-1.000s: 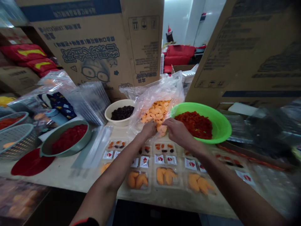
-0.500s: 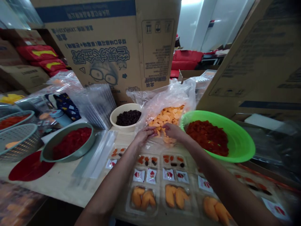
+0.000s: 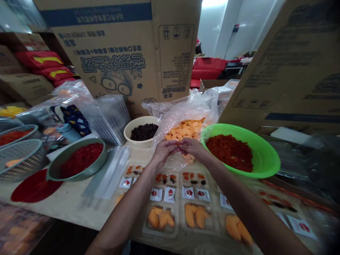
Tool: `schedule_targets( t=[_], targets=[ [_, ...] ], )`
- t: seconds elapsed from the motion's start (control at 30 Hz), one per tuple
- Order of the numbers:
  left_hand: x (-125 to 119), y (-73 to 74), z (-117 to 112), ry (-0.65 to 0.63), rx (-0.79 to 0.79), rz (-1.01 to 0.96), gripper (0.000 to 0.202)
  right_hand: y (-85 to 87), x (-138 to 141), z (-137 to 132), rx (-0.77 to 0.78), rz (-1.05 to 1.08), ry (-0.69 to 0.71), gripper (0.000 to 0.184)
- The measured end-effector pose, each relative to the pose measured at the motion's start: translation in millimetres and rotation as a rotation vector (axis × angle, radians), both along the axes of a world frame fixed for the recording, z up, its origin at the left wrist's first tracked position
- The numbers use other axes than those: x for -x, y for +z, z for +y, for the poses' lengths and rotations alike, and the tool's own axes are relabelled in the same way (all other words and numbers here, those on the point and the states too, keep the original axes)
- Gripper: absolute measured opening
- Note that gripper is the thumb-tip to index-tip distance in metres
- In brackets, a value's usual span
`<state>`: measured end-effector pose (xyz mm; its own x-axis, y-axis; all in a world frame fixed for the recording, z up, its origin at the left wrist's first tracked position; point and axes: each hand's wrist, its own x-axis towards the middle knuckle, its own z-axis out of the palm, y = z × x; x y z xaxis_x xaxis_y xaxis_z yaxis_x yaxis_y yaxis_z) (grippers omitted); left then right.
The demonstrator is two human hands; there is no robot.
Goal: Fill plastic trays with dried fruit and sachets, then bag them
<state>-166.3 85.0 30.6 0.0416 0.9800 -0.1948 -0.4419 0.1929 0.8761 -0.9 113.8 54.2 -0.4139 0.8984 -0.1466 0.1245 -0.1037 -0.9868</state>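
My left hand (image 3: pixel 165 151) and my right hand (image 3: pixel 195 148) meet at the near edge of a clear plastic bag (image 3: pixel 170 118) filled with orange curved pieces (image 3: pixel 189 128). Fingers of both hands are pinched together, almost touching. Something small and reddish shows between the fingertips, too small to name. Below my wrists lie clear compartment trays (image 3: pixel 177 212) holding orange curved pieces (image 3: pixel 195 215), small white printed sachets (image 3: pixel 188 193) and small red and dark bits (image 3: pixel 194 182). My forearms cover parts of the neighbouring trays.
A green basin (image 3: pixel 265 159) of red-orange pieces stands right, a cream bowl (image 3: pixel 129 134) of dark pieces left of the bag. Further left are a grey-green basin (image 3: pixel 79 177) of red pieces, a red lid-like disc (image 3: pixel 34 189) and a basket (image 3: pixel 18 170). Tall cartons (image 3: pixel 119 39) rise behind.
Both hands have drawn back slightly from the orange pieces and come together, fingertips nearly touching. The view has shifted a little; the trays and bowls otherwise look the same.
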Motion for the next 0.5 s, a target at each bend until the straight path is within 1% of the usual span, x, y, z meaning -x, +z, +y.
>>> schedule_targets(
  t=[0.13, 0.23, 0.3, 0.4, 0.43, 0.5],
  targets=[
    [-2.0, 12.0, -9.3, -0.04, -0.018, -0.049, 0.033, 6.7, -11.4, -6.2, 0.032, 0.11, 0.014, 0.019],
    [-8.9, 16.7, -14.3, -0.048, -0.047, -0.031, 0.035, 9.1, -14.9, -12.0, -0.015, 0.106, 0.048, 0.026],
    [-15.8, 18.4, -17.7, -0.02, -0.104, 0.061, 0.032, 10.3, -14.7, -16.3, -0.083, 0.02, 0.052, 0.024],
    [-21.1, 22.4, -22.6, -0.014, -0.199, 0.291, 0.023, 17.3, -22.7, -20.4, -0.234, -0.218, 0.057, 0.016],
    [-20.2, 24.7, -23.2, -0.029, -0.219, 0.377, 0.02, 22.2, -31.0, -20.5, -0.297, -0.31, 0.07, 0.013],
    [-17.1, 30.6, -21.4, -0.045, -0.25, 0.539, 0.013, 35.4, -58.0, -18.5, -0.433, -0.477, 0.077, 0.009]
  ],
)
